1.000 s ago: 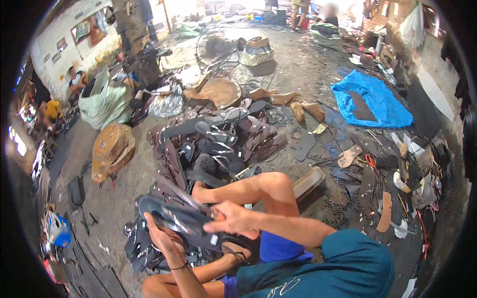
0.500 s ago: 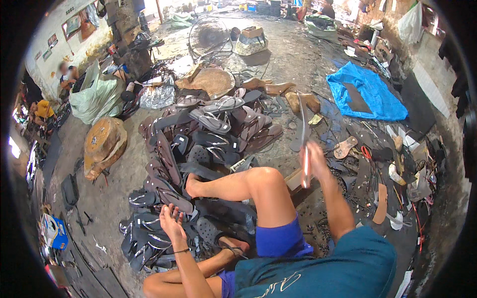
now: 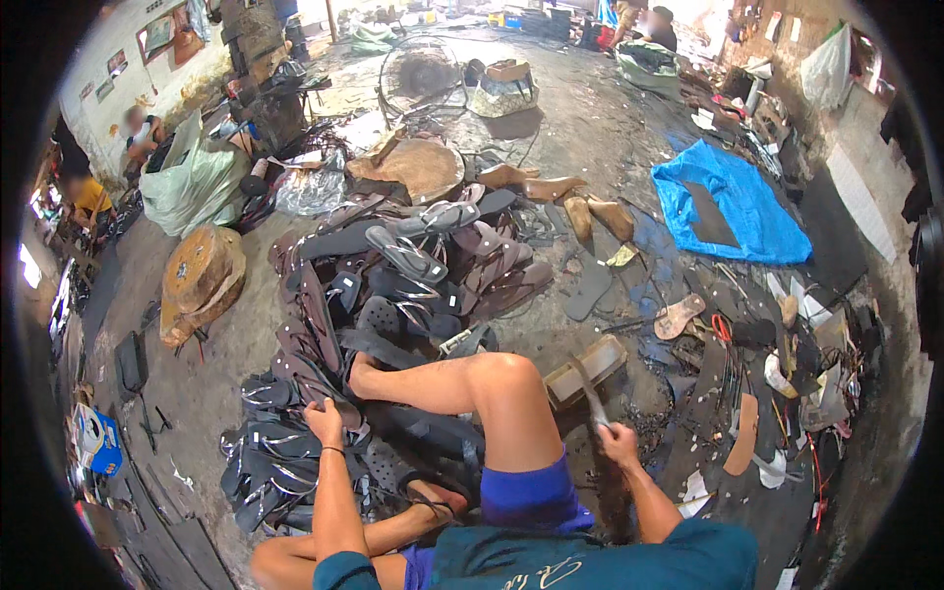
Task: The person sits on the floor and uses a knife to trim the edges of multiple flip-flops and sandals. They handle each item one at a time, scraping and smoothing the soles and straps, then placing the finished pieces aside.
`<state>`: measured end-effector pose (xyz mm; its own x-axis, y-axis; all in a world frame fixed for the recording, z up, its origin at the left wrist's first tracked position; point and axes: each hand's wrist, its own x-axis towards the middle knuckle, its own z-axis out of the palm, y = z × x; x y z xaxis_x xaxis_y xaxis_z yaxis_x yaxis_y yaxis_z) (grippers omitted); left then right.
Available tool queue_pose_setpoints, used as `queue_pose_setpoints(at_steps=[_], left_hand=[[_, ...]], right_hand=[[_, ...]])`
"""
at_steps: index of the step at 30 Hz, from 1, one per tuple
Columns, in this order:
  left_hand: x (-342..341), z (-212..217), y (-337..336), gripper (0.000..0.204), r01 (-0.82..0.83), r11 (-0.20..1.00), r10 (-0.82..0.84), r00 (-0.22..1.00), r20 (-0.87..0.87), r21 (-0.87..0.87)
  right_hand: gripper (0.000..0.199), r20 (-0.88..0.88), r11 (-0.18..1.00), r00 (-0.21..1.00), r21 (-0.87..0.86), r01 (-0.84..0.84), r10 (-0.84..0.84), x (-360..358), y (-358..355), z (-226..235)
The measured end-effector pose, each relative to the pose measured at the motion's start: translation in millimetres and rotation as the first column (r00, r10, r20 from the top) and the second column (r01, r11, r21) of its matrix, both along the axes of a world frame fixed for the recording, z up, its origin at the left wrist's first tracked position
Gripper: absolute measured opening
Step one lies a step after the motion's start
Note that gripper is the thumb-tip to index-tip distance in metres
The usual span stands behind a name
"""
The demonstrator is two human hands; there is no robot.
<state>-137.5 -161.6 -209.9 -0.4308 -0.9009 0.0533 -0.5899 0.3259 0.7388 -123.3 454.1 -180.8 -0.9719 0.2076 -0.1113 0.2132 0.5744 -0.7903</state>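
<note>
In my right hand (image 3: pixel 618 444) is a long, slightly curved knife (image 3: pixel 591 391). My fingers are closed around its lower end, and the blade points away from me across a rectangular block (image 3: pixel 608 360) in a shallow frame on the floor. Whether blade and block touch, I cannot tell. My left hand (image 3: pixel 324 425) has its fingers closed at the near end of a dark brown flip-flop (image 3: pixel 301 371), at the left edge of a large heap of flip-flops (image 3: pixel 408 254). Black flip-flops (image 3: pixel 280 472) with shiny straps lie beside my left forearm.
Wooden shoe lasts (image 3: pixel 578 218) and a round wood block (image 3: pixel 418 169) lie beyond the heap. Another wood block (image 3: pixel 202 280) stands left. A blue sheet (image 3: pixel 678 187), tools and scraps cover the right side. People sit at the far left and far right.
My right hand has lowered toward me, bringing the knife down from upright to over the block. My left hand, open and raised before, has moved down onto the brown flip-flop and closed.
</note>
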Motion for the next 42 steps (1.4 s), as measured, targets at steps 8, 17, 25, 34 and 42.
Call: queue_pose_setpoints(at_steps=[8,17,25,34,42], left_hand=[[-41,36,34,0.078,-0.079,0.979,-0.011,0.901,0.434,0.188],[-46,32,57,0.075,-0.190,0.978,0.129,0.879,0.460,0.090],[-45,2,26,0.090,-0.220,0.969,0.162,0.910,0.382,0.112],[3,38,13,0.065,0.063,0.768,0.246,0.890,-0.385,0.637],[12,73,56,0.076,0.050,0.985,0.066,0.773,-0.631,0.165]], right_hand=[[0.036,-0.311,0.818,0.947,0.563,0.119,0.076,-69,41,29],[0.048,-0.171,0.880,0.959,0.458,-0.125,0.225,-27,-13,-16],[0.045,-0.325,0.944,0.904,0.264,-0.196,0.279,-36,-32,24],[0.045,-0.160,0.898,0.950,0.400,-0.185,0.267,-37,-18,-17],[0.039,-0.126,0.958,0.950,0.057,-0.282,0.287,-15,-48,23]])
